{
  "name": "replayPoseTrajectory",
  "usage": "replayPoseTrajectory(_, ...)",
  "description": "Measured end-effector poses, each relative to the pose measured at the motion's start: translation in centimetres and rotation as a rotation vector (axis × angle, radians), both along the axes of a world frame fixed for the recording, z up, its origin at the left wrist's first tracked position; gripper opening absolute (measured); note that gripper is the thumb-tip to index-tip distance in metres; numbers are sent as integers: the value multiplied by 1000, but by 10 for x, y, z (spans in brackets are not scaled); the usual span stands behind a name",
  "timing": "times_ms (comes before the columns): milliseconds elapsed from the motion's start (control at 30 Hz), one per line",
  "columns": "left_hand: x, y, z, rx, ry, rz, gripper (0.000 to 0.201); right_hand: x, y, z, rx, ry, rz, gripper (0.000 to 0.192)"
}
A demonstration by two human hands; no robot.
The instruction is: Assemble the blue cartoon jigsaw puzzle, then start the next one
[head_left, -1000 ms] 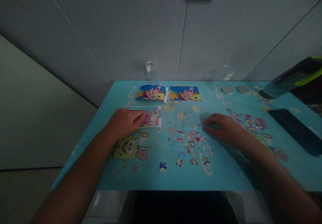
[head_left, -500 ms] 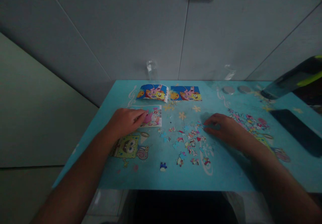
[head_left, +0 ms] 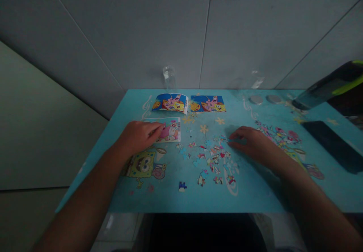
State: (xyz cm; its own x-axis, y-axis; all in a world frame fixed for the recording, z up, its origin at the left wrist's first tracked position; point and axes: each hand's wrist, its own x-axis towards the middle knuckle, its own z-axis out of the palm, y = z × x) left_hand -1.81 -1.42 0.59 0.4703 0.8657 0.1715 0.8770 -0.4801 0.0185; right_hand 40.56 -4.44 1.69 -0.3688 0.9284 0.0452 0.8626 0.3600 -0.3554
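Currently, head view, the only one: both hands lie palm-down on a blue table (head_left: 159, 199). Left hand (head_left: 138, 135) rests flat, fingers loosely spread, on a pink picture card (head_left: 170, 130); it presses rather than grips, and the card's right part shows past the fingertips. Right hand (head_left: 251, 142) is also flat, clamped on nothing, its fingertips touching the right edge of a scatter of loose puzzle pieces (head_left: 214, 159) that lies between the two hands. Judged progress: early. No joined section can be made out; the pieces look separate and unsorted, so nearly all assembly appears left to do. Pieces are small, mixed pink, red, blue and white, mostly face-up as far as the dim light allows; shapes too small to tell. One dark blue piece (head_left: 182, 186) sits apart, nearer the table edge than either hand. A second pile of pieces (head_left: 279, 135) lies beyond the right hand, to its right. Farther from the left hand, toward the wall, two blue picture cards (head_left: 170, 103) (head_left: 208, 104) lie side by side, the left one curled at its right edge. Two grey round lids (head_left: 265, 99) sit past the right hand near the wall, and a dark flat object (head_left: 330, 144), unidentified, lies well to its right.
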Motion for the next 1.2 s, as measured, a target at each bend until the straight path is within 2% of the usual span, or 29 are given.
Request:
replayPoseTrajectory(600,0,0,1,1,2,-5,43,1,1,-2,5,-25,-39,19)
replayPoseTrajectory(1200,-1,0,0,27,3,-11,42,-2,0,2,-103,-84,-125,20)
